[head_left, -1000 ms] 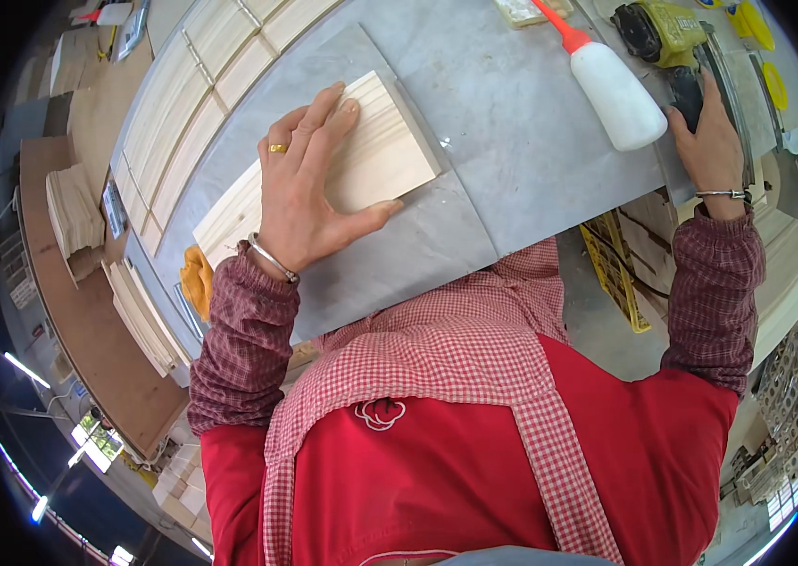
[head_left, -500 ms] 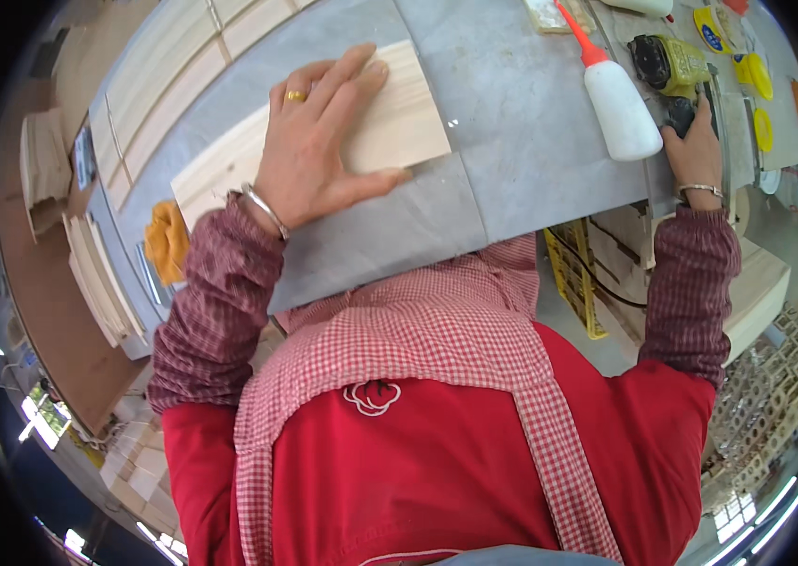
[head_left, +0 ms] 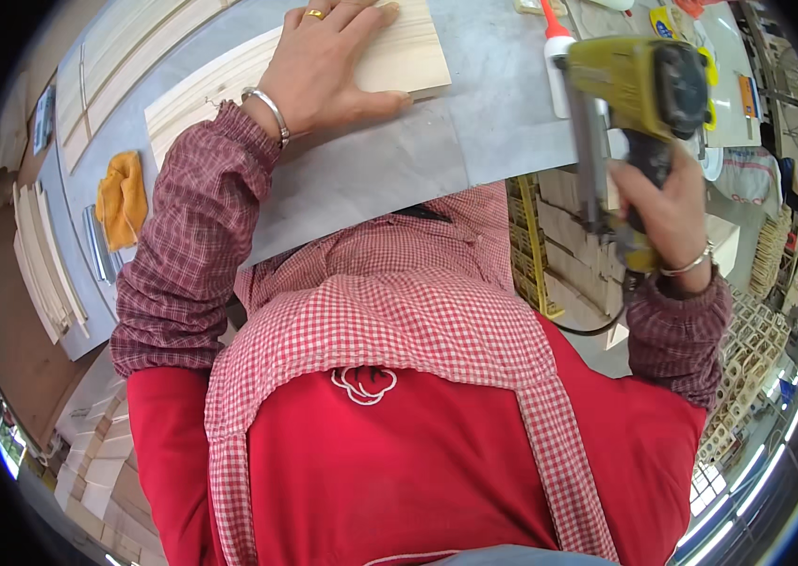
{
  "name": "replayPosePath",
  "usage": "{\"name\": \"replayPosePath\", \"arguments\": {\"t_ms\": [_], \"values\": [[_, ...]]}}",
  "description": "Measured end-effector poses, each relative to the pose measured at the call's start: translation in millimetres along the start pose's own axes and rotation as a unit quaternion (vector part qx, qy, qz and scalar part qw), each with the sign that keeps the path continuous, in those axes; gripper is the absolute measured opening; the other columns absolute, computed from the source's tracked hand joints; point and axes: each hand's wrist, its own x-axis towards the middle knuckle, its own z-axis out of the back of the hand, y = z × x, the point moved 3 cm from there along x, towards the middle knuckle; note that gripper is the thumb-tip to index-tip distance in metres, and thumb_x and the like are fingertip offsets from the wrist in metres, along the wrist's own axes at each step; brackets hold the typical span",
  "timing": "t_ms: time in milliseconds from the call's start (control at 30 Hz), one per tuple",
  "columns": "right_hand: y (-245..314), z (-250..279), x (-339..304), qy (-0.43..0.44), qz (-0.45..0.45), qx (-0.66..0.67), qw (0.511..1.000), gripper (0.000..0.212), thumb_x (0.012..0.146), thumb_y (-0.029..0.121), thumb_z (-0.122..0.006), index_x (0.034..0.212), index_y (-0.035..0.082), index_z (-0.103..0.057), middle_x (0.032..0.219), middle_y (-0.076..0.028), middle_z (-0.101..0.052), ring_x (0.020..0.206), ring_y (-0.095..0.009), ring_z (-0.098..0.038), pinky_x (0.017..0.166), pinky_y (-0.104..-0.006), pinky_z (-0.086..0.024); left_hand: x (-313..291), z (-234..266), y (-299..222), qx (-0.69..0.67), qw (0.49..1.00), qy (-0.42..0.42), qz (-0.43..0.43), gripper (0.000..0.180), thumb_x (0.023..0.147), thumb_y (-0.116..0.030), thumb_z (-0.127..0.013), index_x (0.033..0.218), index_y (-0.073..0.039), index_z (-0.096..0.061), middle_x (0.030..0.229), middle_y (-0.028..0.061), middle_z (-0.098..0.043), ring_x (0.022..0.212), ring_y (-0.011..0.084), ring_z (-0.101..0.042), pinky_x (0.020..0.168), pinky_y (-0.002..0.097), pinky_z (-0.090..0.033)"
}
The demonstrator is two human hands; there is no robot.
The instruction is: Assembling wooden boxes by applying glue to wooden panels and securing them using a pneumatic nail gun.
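Note:
My left hand (head_left: 324,71) lies with fingers stretched across a pale wooden board (head_left: 410,52), pressing it to the grey tabletop; a ring and a bracelet show on it. My right hand (head_left: 671,212) is wrapped round the black grip of a yellow-green nail gun (head_left: 611,74), lifted at the table's right edge. Motion smears the tool somewhat. Its long magazine points down, and a dark hose trails below it. Behind the nail gun, partly covered, stands a white squeeze bottle (head_left: 557,83) with a red nozzle.
An orange cloth (head_left: 123,200) lies left of my left forearm. Thin wooden strips (head_left: 45,255) are stacked at the far left, and longer boards (head_left: 125,57) lie at the back left. A yellow crate (head_left: 533,255) stands below the table's edge. Yellow tape-like items (head_left: 665,23) sit back right.
My right hand has picked the nail gun up off the right side of the table and brought it nearer. My left hand stays spread on the board; the whole view has shifted.

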Motion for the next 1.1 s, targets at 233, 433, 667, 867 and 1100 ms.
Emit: {"name": "replayPosePath", "arguments": {"t_ms": [233, 433, 667, 867, 1100], "values": [[47, -57, -9, 0.139, 0.007, 0.089, 0.986, 0.032, 0.075, 0.008, -0.061, 0.103, -0.005, -0.052, 0.057, -0.003, -0.055, 0.041, -0.010, -0.047, 0.040, -0.0202, -0.038, 3, 4, 0, -0.016, 1.000, 0.010, 0.019, 0.082, 0.067, -0.058, -0.062, 0.124, -0.001, -0.046, 0.128, 0.0203, -0.043, 0.111, 0.0371, -0.041, 0.099, 0.0465, -0.031], [42, -50, -7, 0.131, -0.037, 0.072, 0.988, 0.032, 0.075, 0.007, -0.060, 0.102, -0.005, -0.051, 0.056, -0.004, -0.053, 0.041, -0.011, -0.046, 0.040, -0.0207, -0.038, 1, -5, 3, -0.027, 0.999, 0.009, 0.025, 0.080, 0.068, -0.057, -0.062, 0.123, -0.001, -0.046, 0.128, 0.0198, -0.043, 0.110, 0.0368, -0.041, 0.099, 0.0458, -0.030], [46, -55, -6, 0.169, -0.045, 0.070, 0.982, 0.032, 0.074, 0.006, -0.060, 0.102, -0.005, -0.051, 0.056, -0.005, -0.053, 0.041, -0.011, -0.046, 0.040, -0.0210, -0.038, 0, -9, 5, -0.022, 1.000, -0.011, 0.005, 0.078, 0.068, -0.055, -0.062, 0.122, -0.001, -0.046, 0.125, 0.0194, -0.044, 0.109, 0.0358, -0.042, 0.097, 0.0449, -0.031], [48, -50, -5, 0.174, -0.057, 0.078, 0.980, 0.031, 0.074, 0.004, -0.060, 0.102, -0.005, -0.051, 0.056, -0.006, -0.054, 0.041, -0.011, -0.046, 0.040, -0.0211, -0.038, 0, -7, 3, -0.007, 1.000, -0.020, -0.006, 0.076, 0.068, -0.053, -0.062, 0.120, -0.001, -0.046, 0.123, 0.0193, -0.044, 0.106, 0.0352, -0.043, 0.096, 0.0447, -0.032], [54, -33, 6, 0.119, -0.001, 0.081, 0.990, 0.026, 0.072, 0.004, -0.060, 0.096, -0.005, -0.054, 0.057, -0.006, -0.055, 0.042, -0.012, -0.047, 0.042, -0.0207, -0.037, -4, -12, -2, 0.021, 0.999, -0.035, 0.011, 0.073, 0.066, -0.050, -0.065, 0.120, -0.004, -0.047, 0.124, 0.0155, -0.045, 0.108, 0.0331, -0.043, 0.097, 0.0431, -0.031]]}}
